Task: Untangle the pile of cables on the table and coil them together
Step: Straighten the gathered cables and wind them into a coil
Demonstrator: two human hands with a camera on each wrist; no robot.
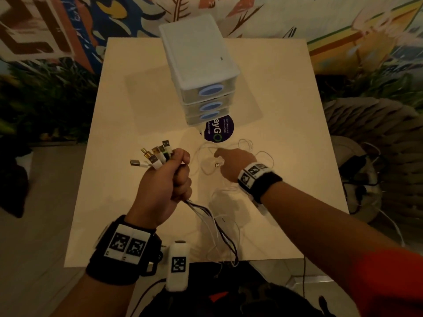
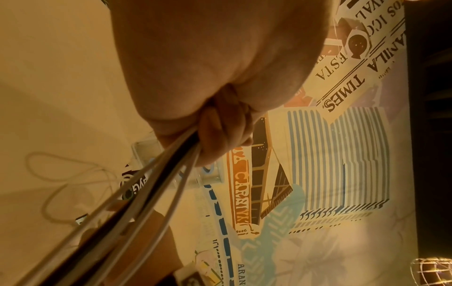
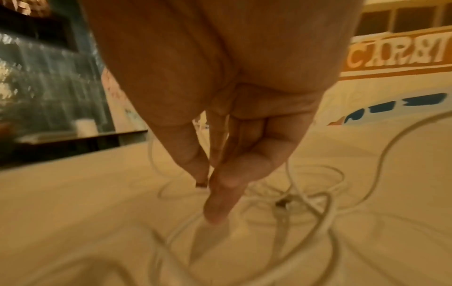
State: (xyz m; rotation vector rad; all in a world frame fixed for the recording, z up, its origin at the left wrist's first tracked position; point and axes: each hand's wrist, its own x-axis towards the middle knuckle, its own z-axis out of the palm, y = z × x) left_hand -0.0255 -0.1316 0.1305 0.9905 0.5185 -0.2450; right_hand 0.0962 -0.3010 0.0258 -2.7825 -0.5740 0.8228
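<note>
On a pale square table (image 1: 142, 106) against a mural wall, I'm watching the loose white cable (image 1: 207, 154) lying in loops, its free plug (image 1: 217, 165) just left of my right hand (image 1: 233, 164), fingers extended, grasping nothing I can see. My left hand (image 1: 167, 183) is clenching the gathered USB plugs (image 1: 155, 154), farther left.
</note>
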